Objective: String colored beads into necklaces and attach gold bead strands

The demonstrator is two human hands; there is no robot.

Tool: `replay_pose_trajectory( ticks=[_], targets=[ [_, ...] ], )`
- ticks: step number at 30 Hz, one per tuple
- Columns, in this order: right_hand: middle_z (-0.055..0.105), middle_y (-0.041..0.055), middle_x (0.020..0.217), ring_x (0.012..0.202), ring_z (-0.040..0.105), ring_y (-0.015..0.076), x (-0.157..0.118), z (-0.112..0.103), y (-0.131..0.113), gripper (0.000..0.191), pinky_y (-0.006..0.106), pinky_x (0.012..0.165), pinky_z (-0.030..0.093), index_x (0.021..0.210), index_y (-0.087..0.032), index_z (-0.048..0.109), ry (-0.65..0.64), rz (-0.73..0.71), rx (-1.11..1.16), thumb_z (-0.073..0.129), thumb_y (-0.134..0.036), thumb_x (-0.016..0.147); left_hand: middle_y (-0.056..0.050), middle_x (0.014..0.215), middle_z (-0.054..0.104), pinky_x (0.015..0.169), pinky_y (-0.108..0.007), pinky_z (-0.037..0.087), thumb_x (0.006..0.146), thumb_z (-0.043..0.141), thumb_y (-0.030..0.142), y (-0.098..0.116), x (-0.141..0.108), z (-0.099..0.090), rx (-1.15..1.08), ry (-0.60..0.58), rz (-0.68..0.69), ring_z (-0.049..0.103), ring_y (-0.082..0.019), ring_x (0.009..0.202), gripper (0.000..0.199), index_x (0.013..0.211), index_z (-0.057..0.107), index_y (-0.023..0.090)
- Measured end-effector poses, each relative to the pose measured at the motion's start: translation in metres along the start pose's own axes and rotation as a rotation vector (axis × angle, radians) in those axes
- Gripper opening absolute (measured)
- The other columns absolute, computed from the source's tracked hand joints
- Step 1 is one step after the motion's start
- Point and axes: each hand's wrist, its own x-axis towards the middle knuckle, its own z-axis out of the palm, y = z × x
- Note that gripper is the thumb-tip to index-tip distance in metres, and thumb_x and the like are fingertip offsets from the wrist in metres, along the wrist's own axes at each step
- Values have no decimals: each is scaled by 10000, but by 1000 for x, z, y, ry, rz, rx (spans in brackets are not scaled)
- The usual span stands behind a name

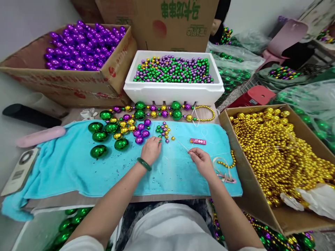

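Observation:
My right hand (pixel 201 161) pinches one end of a long thin needle (pixel 178 141), which slants up and left over the loose small beads. My left hand (pixel 151 150), with a green bangle at its wrist, is closed at the near edge of those small green, purple and gold beads (pixel 166 131). A small green bead (pixel 160 140) shows at its fingertips. Left of them lie large purple beads (pixel 141 130), gold beads (pixel 124 128) and bigger green balls (pixel 99 151). Behind stretches a strung bead necklace (pixel 153 114) with a gold bead loop at its right end.
A blue towel (pixel 86 174) covers the table. Behind stand a white foam box (pixel 172 93) of small beads and a carton (pixel 117 66) of purple ones. Gold bead strings (pixel 282 150) fill a carton at right. A red packet (pixel 198 141) and pink scissors (pixel 227 179) lie on the towel.

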Motion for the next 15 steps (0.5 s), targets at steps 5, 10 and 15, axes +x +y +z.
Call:
replay_pose_trajectory(
  ticks=[5, 10, 15],
  targets=[
    [438, -33, 555, 510, 353, 101, -4, -3, -3, 288, 246, 474, 281, 757, -167, 629, -9, -17, -25, 604, -454, 747, -69, 877, 707, 828, -361, 528, 797, 627, 172, 6, 5, -19, -927, 43, -419, 649, -184, 801, 139, 913, 702, 157],
    [458, -29, 553, 479, 336, 90, -11, 1, -10, 275, 243, 451, 249, 757, -161, 641, -19, -59, -87, 602, -433, 754, -74, 795, 708, 715, -213, 553, 861, 542, 71, 20, 11, -45, -1626, 64, -697, 660, -100, 701, 158, 877, 697, 96],
    [456, -30, 541, 468, 335, 89, -16, 6, -17, 268, 243, 449, 252, 758, -159, 647, -31, -95, -138, 583, -418, 777, -78, 784, 705, 659, -176, 566, 895, 509, 61, 24, 10, -51, -1743, 80, -710, 663, -89, 667, 193, 859, 697, 87]
  ],
)
